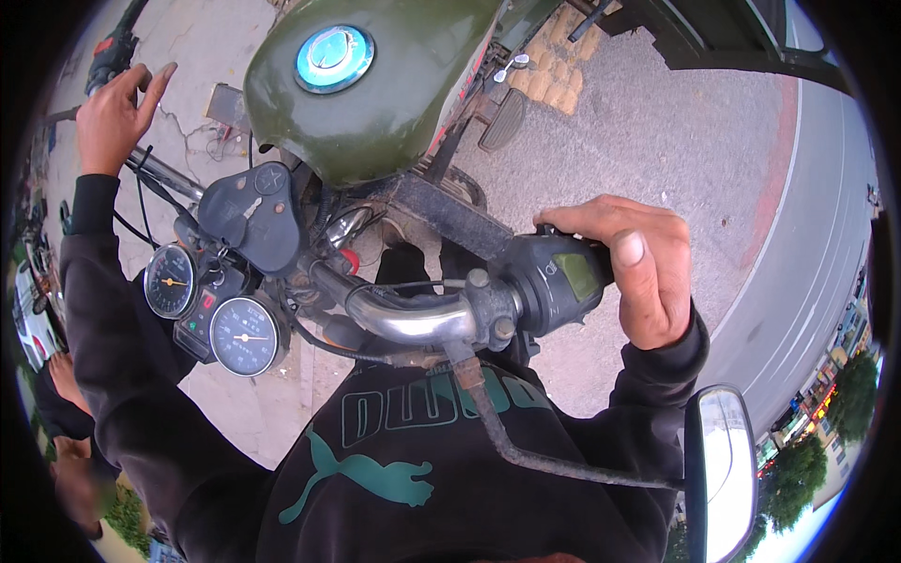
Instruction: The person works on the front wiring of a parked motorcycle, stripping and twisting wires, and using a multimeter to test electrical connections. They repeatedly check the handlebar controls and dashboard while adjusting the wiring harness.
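A motorcycle's handlebar [415, 320] spans the view before me. My left hand [116, 119] curls over its far-left end beside a control housing with a red switch, thumb raised; the grip there is mostly hidden. My right hand [651, 271] lies over the other grip, fingers reaching the black switch housing [556, 281] with its green switch, thumb lifted. Between my arms are two round gauges [244, 336] and a dark plastic cover [250, 218] with a key on it. Beyond is the green fuel tank [366, 105] with a blue cap [334, 59].
A rear-view mirror [719, 471] on a rusty stem [524, 457] stands at lower right. A footboard [503, 119] and a beaded seat cover [559, 63] lie beyond the tank. Another person's arm [67, 380] shows at far left, near a white car [34, 320]. A road [816, 204] runs at right.
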### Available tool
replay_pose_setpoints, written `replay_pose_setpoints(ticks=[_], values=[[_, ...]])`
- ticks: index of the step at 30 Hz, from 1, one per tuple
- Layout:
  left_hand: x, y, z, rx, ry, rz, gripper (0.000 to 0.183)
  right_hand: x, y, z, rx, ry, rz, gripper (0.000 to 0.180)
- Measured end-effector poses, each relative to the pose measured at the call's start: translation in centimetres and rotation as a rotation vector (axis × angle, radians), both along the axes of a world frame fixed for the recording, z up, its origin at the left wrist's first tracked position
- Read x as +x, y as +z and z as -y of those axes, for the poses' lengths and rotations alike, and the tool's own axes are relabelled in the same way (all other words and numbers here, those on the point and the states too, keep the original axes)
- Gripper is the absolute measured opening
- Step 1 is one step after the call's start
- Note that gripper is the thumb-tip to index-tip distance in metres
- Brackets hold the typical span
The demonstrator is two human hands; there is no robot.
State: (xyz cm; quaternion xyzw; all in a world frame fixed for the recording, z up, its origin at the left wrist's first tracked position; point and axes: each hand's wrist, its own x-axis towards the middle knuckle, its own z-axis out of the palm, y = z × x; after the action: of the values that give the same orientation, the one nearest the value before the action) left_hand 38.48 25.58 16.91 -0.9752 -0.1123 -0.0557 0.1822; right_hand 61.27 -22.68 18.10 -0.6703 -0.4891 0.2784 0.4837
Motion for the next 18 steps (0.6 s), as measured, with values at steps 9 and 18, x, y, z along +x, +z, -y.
replay_pose_setpoints(ticks=[9, 18], values=[[-0.5, -0.4, -0.2, -0.060, -0.060, 0.069, 0.035, 0.2, 0.6, -0.7, -0.080, 0.013, 0.134, 0.031], [-1.0, 1.8, 1.6, -0.007, -0.021, 0.084, 0.040, -1.3, 2.4, -1.1, -0.155, 0.155, 0.233, 0.047]])
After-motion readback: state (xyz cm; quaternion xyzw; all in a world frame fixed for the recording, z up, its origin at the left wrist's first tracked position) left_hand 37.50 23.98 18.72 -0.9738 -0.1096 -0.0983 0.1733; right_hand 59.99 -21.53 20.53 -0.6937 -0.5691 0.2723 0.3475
